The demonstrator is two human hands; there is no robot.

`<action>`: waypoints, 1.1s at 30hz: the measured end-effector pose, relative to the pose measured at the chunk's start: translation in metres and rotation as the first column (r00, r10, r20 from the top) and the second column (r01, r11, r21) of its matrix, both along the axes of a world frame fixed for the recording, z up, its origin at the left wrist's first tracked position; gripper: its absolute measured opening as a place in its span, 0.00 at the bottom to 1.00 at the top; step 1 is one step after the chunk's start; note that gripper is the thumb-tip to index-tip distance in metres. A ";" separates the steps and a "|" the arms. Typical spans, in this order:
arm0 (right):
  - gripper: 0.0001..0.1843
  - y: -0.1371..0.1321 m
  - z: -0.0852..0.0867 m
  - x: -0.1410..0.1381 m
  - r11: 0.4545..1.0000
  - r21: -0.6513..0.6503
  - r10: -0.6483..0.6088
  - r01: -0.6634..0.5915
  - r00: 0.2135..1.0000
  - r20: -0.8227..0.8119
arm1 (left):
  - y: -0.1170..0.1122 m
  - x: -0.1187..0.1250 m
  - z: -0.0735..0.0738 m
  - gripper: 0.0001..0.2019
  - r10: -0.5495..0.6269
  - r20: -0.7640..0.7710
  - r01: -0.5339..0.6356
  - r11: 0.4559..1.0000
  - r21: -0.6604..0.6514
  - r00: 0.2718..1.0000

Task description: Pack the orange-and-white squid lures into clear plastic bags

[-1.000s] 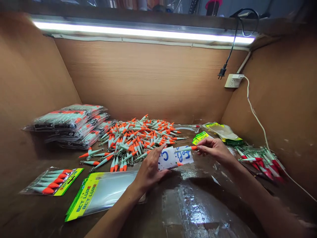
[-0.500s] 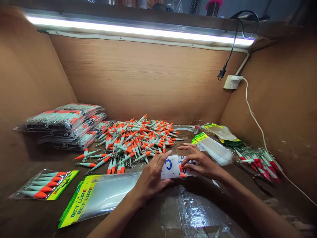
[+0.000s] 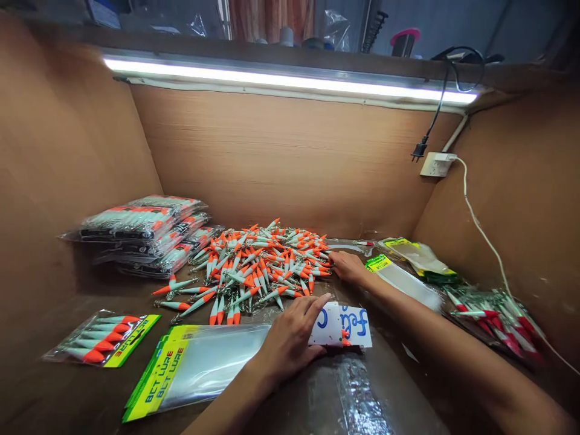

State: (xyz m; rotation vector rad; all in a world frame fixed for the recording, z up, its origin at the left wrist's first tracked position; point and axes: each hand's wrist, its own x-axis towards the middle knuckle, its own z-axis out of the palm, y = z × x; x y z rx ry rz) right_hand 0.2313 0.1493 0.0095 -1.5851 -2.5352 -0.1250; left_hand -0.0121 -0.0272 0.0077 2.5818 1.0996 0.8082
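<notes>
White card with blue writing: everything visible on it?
The white card looks papery, with large blue handwritten letters and small specks. The left hand grips and partly hides its left end, fingers along the upper edge, thumb below. Orange tips show near its lower edge. It is in front of the lure pile, right of the clear bags; whether it touches the table is unclear.

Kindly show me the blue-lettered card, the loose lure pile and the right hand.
Blue-lettered card [image 3: 335, 324]: head view, visible middle.
Loose lure pile [image 3: 263, 266]: head view, its middle.
Right hand [image 3: 350, 267]: head view, back of hand.
</notes>
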 end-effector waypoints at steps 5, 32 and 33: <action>0.10 0.005 0.004 0.000 0.999 -0.014 0.044 -0.043 0.995 0.085 | -0.002 0.001 0.000 0.50 -0.039 -0.010 0.039 0.999 0.012 0.999; 0.17 -0.118 0.011 0.081 0.972 -0.143 -0.083 -0.184 0.299 -0.951 | 0.006 -0.003 -0.002 0.51 0.091 -0.048 -0.093 0.995 -0.025 0.995; 0.16 -0.118 0.011 0.081 0.975 -0.126 -0.063 -0.182 0.317 -0.946 | 0.008 -0.003 -0.002 0.51 0.101 -0.041 -0.102 0.995 -0.021 0.994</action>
